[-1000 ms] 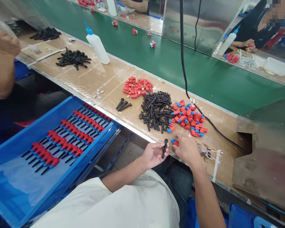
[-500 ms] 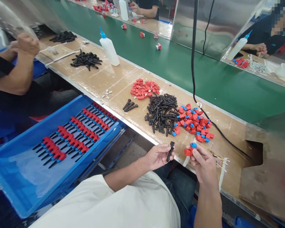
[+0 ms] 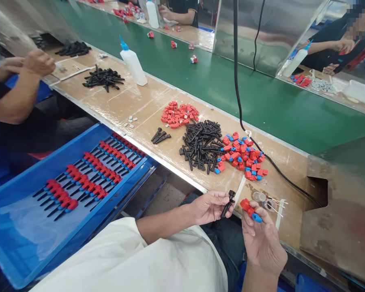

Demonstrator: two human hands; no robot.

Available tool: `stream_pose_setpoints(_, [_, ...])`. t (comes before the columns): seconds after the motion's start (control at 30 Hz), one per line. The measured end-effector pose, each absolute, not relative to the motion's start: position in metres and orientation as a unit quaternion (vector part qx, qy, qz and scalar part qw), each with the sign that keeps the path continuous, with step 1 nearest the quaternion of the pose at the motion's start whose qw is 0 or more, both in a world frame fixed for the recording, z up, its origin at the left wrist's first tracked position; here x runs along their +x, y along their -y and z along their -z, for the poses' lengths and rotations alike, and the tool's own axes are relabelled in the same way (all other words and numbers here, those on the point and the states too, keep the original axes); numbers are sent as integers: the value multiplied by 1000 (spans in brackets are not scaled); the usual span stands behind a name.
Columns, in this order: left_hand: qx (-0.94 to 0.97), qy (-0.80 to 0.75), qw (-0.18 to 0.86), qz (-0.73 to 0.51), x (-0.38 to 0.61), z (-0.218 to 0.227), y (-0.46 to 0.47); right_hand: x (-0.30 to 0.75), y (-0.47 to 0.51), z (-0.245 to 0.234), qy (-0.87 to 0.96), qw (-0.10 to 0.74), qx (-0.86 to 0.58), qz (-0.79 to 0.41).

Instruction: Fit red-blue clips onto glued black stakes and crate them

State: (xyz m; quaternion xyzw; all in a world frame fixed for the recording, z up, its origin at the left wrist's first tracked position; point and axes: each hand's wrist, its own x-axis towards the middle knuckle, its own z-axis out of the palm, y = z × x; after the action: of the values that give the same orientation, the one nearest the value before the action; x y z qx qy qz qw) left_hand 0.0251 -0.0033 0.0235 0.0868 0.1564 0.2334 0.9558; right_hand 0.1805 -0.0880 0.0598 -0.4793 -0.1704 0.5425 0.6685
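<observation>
Between the thumb and fingers of my left hand [image 3: 211, 207] is a black plastic rod [image 3: 228, 204] with a thicker head, tilted, head upward. My right hand [image 3: 263, 235] pinches a red and blue plastic piece [image 3: 250, 210], its red block toward the left and its blue end low on the right. The two parts are close but apart, over the bench's front edge. Beyond my hands lie a heap of black rods [image 3: 202, 144], a heap of red and blue pieces [image 3: 243, 156] and a heap of red blocks [image 3: 179, 114]. A few loose black rods [image 3: 160, 136] lie beside them.
At left, a blue tray [image 3: 24, 253] holds rows of joined red, blue and black parts. Small clear cups [image 3: 259, 197] with cotton swabs stand right of my hands. A black cable [image 3: 237, 81] hangs over the bench. Behind runs a green belt [image 3: 176, 61]; co-workers sit nearby.
My right hand has turned the red and blue piece, so its blue end now points down to the right instead of up. My left hand keeps the black rod, slightly lower and further right.
</observation>
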Motion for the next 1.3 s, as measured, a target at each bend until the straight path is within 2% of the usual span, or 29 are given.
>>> stream_pose_setpoints(0.17, [99, -174, 950, -240, 27, -22, 10, 173, 88, -57, 110, 674, -483, -547])
stream_pose_setpoints(0.63, [89, -160, 952, -246, 35, -31, 22, 157, 83, -44, 82, 686, -449, -566])
stream_pose_setpoints(1.07, [113, -181, 943, -254, 31, -32, 15, 160, 98, -32, 140, 626, -480, -598])
stream_pose_setpoints(1.3, [128, -193, 943, -240, 31, -31, 18, 160, 103, -25, 130, 630, -522, -560])
